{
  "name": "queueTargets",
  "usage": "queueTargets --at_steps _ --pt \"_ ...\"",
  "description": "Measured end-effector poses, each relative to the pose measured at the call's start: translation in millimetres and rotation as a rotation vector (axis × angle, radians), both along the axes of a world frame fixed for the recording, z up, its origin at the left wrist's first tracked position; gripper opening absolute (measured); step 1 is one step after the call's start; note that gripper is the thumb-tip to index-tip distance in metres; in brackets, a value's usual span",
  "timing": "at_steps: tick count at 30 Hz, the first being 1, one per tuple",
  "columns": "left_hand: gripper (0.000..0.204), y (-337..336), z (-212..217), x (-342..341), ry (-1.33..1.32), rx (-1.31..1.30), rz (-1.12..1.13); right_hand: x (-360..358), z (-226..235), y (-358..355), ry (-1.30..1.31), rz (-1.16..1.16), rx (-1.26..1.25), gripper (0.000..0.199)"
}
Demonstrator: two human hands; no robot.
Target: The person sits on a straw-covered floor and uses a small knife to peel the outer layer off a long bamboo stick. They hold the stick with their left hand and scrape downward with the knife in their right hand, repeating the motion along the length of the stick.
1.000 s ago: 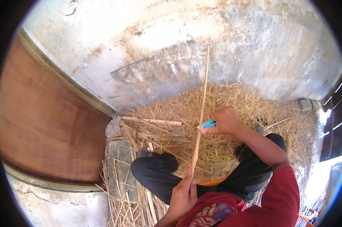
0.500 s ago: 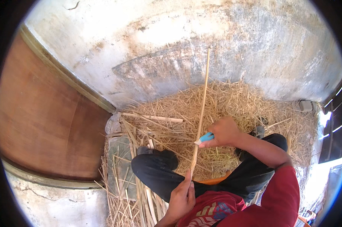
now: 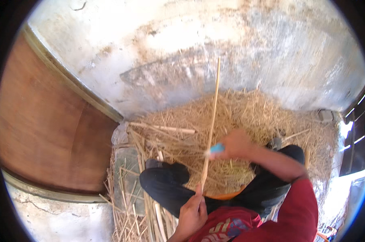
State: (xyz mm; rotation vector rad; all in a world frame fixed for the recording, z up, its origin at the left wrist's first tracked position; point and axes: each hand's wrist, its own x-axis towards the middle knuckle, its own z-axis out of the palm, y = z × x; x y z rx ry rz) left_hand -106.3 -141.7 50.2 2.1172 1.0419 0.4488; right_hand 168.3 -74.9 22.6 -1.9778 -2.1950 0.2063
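A long, thin bamboo strip (image 3: 213, 115) rises from my lap toward the wall, slightly tilted to the right at its far end. Its near end sits in my left hand (image 3: 193, 213), whose fingers are closed round it. Further up the strip, my right hand (image 3: 236, 144) is closed on a blue-handled knife (image 3: 217, 149), smeared by motion. The pale tip of the knife meets the strip from the right; its blade is too blurred to make out.
Straw-like shavings (image 3: 247, 109) are heaped along the stained wall (image 3: 182, 40). Loose bamboo strips (image 3: 160, 215) lie left of my folded legs. A brown wooden panel (image 3: 53, 121) stands at the left, and a small grey block (image 3: 325, 115) sits at the back right.
My right hand and the knife have shifted slightly left and are now blurred. The strip's far end has dropped a little and swung left; my left hand has moved slightly nearer me.
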Motion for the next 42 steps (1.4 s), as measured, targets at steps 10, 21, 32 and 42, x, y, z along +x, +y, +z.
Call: queueTargets --at_steps 10,21,32,42 --pt "0.055 -3 2 8 -0.023 0.014 -0.052 77 -25 44 0.023 -0.25 0.235 0.08" --pt "0.02 -35 -33 -36 0.036 0.001 -0.131 185 -12 69 -0.014 -0.677 0.106 0.082" --pt "0.048 -22 -16 -32 -0.075 -0.967 0.081 263 -42 10 0.157 -0.948 0.151 0.084" --pt "0.047 19 -1 20 -0.475 -1.013 0.118 22 17 -19 0.031 -0.043 0.017 0.081"
